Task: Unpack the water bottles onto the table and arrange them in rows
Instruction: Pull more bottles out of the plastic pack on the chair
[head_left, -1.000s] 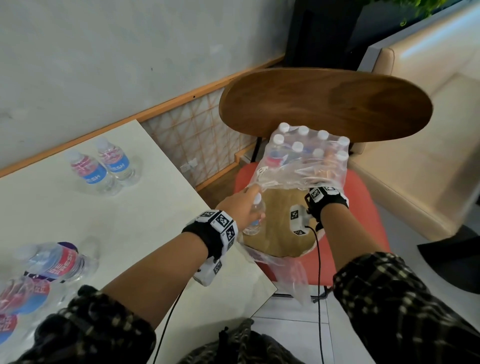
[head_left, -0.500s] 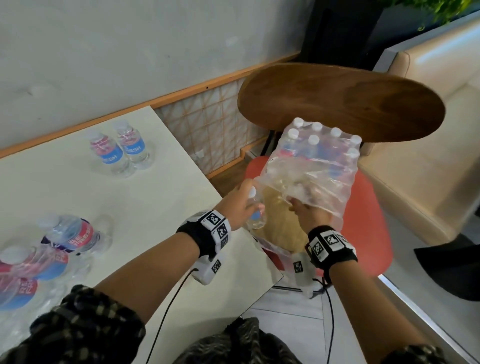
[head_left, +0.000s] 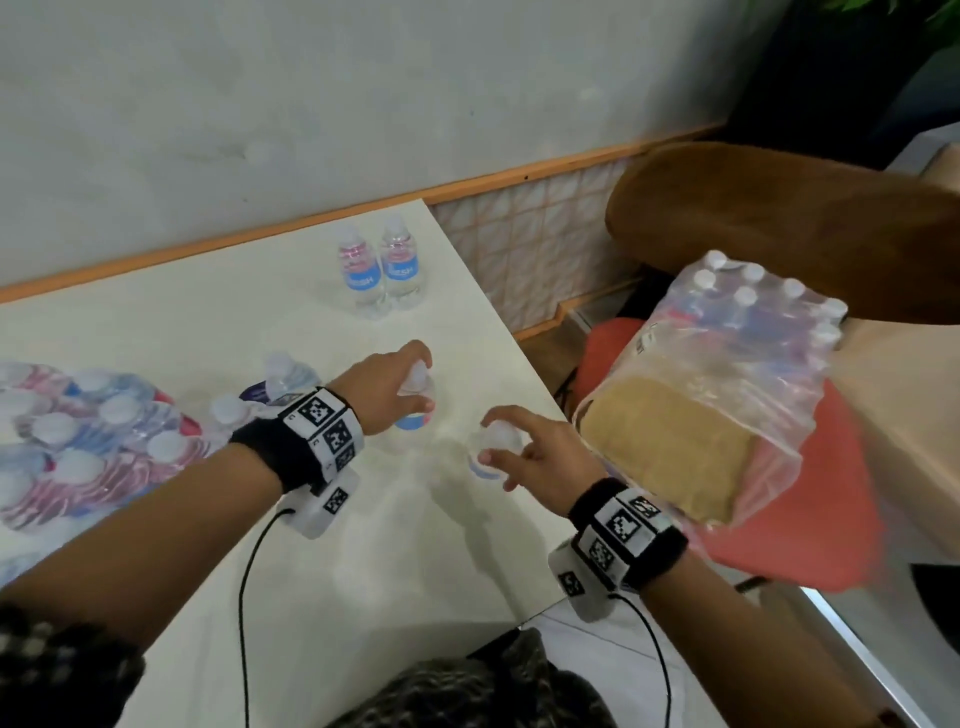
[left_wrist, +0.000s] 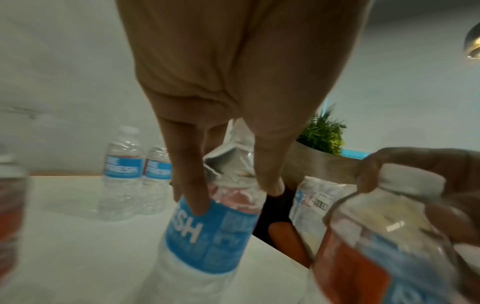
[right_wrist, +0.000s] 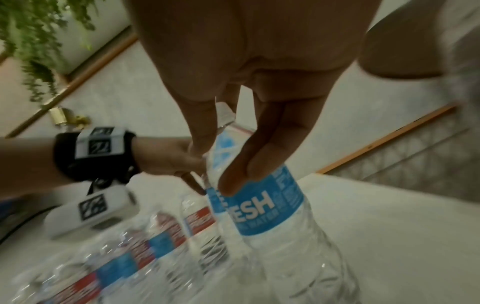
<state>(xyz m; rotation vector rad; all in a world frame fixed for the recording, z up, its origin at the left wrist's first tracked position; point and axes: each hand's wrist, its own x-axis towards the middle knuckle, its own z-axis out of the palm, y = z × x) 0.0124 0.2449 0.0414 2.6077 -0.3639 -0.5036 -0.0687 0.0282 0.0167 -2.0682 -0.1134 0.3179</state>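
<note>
Over the white table (head_left: 322, 551), each of my hands holds a small clear water bottle with a blue label by its top. My left hand (head_left: 413, 387) grips one bottle (left_wrist: 213, 232) from above, fingers down its neck. To its right, my right hand (head_left: 498, 452) pinches a second bottle (right_wrist: 267, 205) near the cap. Both bottles are upright at the table surface; contact with it is blurred. Two more bottles (head_left: 379, 275) stand side by side at the back of the table. The torn plastic pack (head_left: 727, 364) with several bottles sits on the red chair seat (head_left: 831, 519).
A full shrink-wrapped pack of bottles (head_left: 78, 441) lies at the table's left, with two loose bottles (head_left: 280, 374) beside it. The chair's wooden back (head_left: 779, 223) rises to the right. The table edge runs close by my right wrist. Cables hang from both wristbands.
Both hands have swung left from the pack on the chair to above the table, each carrying a bottle. The right hand has left the plastic wrap.
</note>
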